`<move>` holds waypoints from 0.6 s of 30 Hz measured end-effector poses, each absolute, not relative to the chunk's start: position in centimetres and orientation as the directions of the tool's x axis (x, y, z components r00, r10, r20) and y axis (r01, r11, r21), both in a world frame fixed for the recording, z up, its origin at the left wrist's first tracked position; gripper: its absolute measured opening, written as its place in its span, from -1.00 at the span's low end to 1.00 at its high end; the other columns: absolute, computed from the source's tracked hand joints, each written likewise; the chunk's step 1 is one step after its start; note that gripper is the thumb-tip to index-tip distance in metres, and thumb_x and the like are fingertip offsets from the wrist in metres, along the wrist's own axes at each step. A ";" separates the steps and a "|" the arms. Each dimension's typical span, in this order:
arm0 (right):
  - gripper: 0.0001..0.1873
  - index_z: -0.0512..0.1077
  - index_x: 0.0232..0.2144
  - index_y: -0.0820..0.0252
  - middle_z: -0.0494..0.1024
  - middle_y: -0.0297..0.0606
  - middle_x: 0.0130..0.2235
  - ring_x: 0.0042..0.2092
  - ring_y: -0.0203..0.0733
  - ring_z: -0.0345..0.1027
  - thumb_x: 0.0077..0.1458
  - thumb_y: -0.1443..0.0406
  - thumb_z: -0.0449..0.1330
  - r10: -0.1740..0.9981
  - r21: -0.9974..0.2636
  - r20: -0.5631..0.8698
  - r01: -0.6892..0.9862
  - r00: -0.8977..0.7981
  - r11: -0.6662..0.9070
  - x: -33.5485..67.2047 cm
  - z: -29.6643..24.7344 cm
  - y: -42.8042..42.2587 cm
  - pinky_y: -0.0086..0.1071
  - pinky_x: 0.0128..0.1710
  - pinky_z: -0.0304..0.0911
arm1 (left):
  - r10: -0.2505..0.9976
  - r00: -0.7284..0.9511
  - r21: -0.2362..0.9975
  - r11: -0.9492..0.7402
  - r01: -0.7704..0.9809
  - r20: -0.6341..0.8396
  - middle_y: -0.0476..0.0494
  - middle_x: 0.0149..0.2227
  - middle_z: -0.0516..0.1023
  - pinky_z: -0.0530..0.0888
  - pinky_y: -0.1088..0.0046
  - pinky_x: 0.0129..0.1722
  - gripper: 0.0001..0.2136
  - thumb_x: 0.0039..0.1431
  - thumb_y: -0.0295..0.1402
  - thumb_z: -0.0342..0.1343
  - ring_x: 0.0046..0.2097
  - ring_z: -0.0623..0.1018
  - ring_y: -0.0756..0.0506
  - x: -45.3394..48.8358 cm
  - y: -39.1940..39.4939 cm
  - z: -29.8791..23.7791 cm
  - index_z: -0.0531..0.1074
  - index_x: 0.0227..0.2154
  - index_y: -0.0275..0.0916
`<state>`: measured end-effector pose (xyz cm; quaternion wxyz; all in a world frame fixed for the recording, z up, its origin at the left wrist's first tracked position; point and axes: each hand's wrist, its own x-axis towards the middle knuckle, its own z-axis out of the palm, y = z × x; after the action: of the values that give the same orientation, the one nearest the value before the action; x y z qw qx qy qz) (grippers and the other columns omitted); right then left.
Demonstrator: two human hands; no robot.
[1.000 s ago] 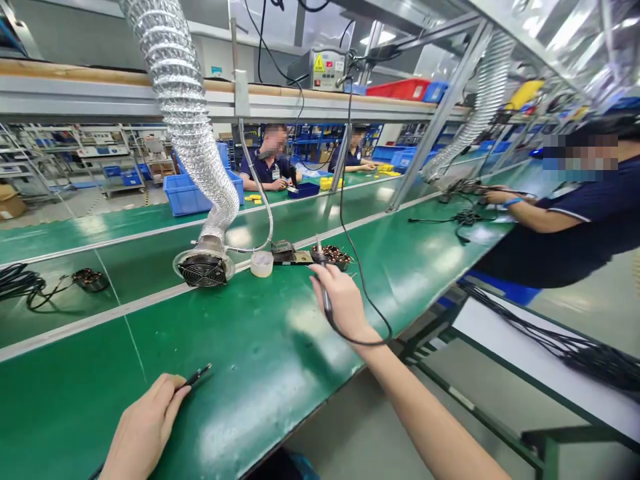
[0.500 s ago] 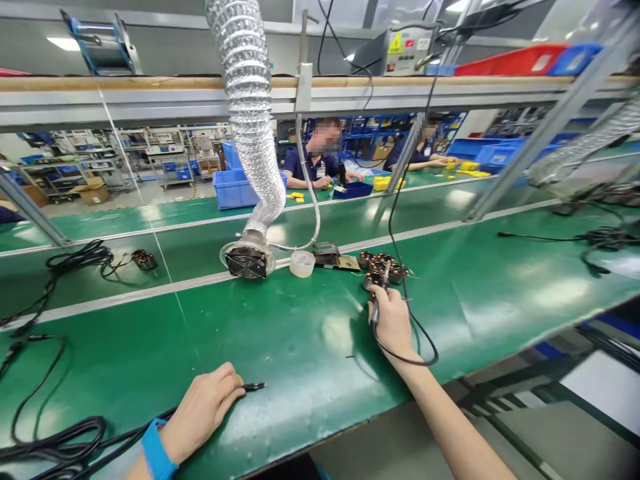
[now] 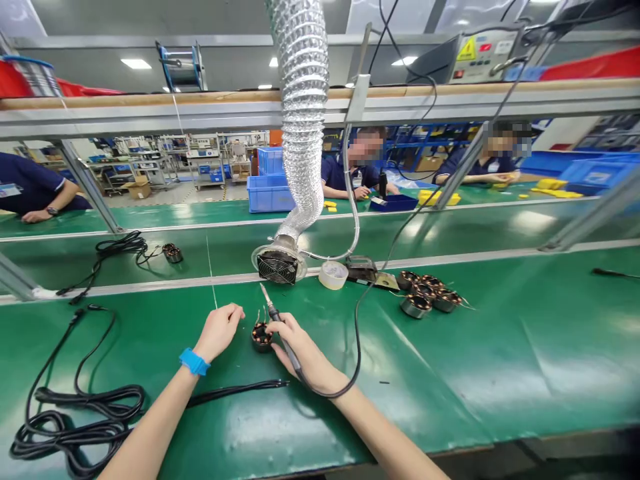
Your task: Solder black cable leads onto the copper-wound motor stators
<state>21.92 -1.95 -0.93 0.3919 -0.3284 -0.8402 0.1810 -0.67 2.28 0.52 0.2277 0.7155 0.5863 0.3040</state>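
My right hand [image 3: 305,353] holds a soldering iron [image 3: 287,347], its tip pointing up and away. The thumb and a finger of that hand also reach the near stator [image 3: 261,338], a dark ring with copper windings and upright wire ends. Left of the stator, my left hand [image 3: 219,331] is closed in a pinch. A thin solder wire [image 3: 211,267] runs down to it from the spool [image 3: 181,69]; the wire's end is hidden at the fingers. Below the hands, a black cable [image 3: 240,389] lies on the green table with its end near the stator.
Several more stators [image 3: 425,292] stand at right. A fume-extraction fan [image 3: 278,267] under a silver duct, a tape roll [image 3: 333,274] and a soldering-iron stand [image 3: 363,270] line the back. Coiled black cables [image 3: 90,407] lie at left. The iron's cord loops over my right wrist. Co-workers sit across.
My right hand has brought the iron and a stator from the right-hand group leftward. My left hand has let go of the black cable and moved up to the solder wire. The view has shifted left.
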 end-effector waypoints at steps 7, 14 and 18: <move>-0.40 0.31 -0.08 0.07 0.35 -0.26 -0.10 -0.17 -0.10 0.40 -0.12 0.28 0.51 0.799 -0.556 0.491 0.582 -0.347 0.594 18.9 -1.9 0.0 -0.21 -0.15 0.40 | 0.983 0.111 0.868 -0.181 0.462 0.146 -0.24 -0.14 0.63 0.44 0.34 -0.15 -0.60 0.19 -0.12 0.08 -0.19 0.56 -0.15 -0.6 2.7 -2.0 0.54 -0.07 -0.30; -0.49 0.30 -0.09 0.06 0.31 -0.30 -0.12 -0.25 -0.19 0.45 -0.06 0.40 0.41 0.820 -0.623 0.490 0.539 -0.296 0.567 16.6 -3.1 0.5 -0.31 -0.23 0.42 | 0.994 0.098 0.975 -0.061 0.215 0.040 -0.13 -0.43 0.58 0.42 0.39 -0.28 -0.62 0.04 0.00 0.19 -0.34 0.52 -0.10 -0.1 3.7 -2.1 0.50 -0.45 -0.29; -0.57 0.29 -0.10 0.07 0.29 -0.29 -0.11 -0.24 -0.24 0.43 0.00 0.51 0.23 0.784 -0.655 0.505 0.432 -0.361 0.620 18.1 -2.4 0.7 -0.35 -0.17 0.40 | 0.997 0.044 0.977 0.047 0.210 -0.057 -0.04 -0.55 0.47 0.30 0.47 -0.46 -0.65 0.05 -0.02 0.15 -0.49 0.40 -0.02 -0.4 3.2 -1.6 0.45 -0.53 -0.26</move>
<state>18.07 0.69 -2.35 0.4174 -0.3812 -0.7975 0.2109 -0.37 3.23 -1.61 0.4699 0.5489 0.5500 0.4189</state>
